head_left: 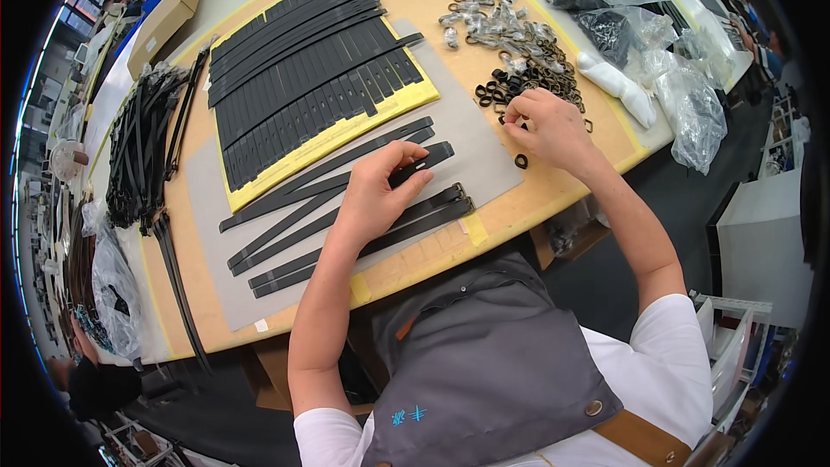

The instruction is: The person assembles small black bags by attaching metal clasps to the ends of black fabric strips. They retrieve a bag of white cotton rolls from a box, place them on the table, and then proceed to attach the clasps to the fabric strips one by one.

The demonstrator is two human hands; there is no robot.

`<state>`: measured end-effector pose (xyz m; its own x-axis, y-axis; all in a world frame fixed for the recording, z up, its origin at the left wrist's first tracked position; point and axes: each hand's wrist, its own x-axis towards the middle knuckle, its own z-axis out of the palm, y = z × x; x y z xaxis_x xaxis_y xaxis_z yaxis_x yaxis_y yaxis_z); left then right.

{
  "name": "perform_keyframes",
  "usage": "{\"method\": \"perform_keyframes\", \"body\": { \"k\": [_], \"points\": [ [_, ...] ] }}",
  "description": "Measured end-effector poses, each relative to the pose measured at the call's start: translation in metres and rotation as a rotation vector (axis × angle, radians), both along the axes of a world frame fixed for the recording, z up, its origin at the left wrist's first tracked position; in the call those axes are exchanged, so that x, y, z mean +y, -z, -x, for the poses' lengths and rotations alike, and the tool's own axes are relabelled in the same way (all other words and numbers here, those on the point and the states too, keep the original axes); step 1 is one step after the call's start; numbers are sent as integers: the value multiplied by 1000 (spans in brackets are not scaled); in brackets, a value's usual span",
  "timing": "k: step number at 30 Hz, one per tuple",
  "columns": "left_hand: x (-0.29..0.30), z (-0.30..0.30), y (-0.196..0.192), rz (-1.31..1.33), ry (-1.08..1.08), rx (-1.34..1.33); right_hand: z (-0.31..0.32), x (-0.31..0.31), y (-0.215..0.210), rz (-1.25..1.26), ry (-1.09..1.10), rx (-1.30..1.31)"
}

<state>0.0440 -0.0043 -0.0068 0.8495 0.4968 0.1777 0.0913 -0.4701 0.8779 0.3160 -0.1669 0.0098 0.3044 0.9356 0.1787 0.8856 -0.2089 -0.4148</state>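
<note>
My left hand (377,188) is curled around a black strap (440,153) near its slotted end, thumb on the near side and fingers on the far side. More flat black straps (298,182) lie beside and beneath it on a grey sheet (489,175). Closest to me, two straps carry dark metal buckles (461,196) at their right ends. My right hand (553,132) is pinched at the near edge of a pile of small black loops (499,89); a dark bit shows at its fingertips, too small to name. One loose loop (520,161) lies just below that hand.
Rows of black straps (303,60) cover a yellow-edged board (327,145) at the back. Bronze-coloured metal hardware (545,54), partly wrapped in plastic, is heaped at right. Clear plastic bags (687,112) lie beyond it. A strap bundle (141,151) and a cardboard box (166,24) stand left.
</note>
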Motion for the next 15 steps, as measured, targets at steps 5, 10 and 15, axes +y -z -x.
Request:
{"method": "perform_keyframes", "body": {
  "k": [5, 10, 15],
  "points": [
    [-7, -1, -6, 0, -3, -33, 30, 10, 6, -121, -124, 1144],
    [-10, 2, -9, 13, -37, -66, 66, 15, 5, -186, -150, 1442],
    [-9, 7, -10, -31, -57, -51, 64, 14, 21, -149, -177, 1421]
  ]
}}
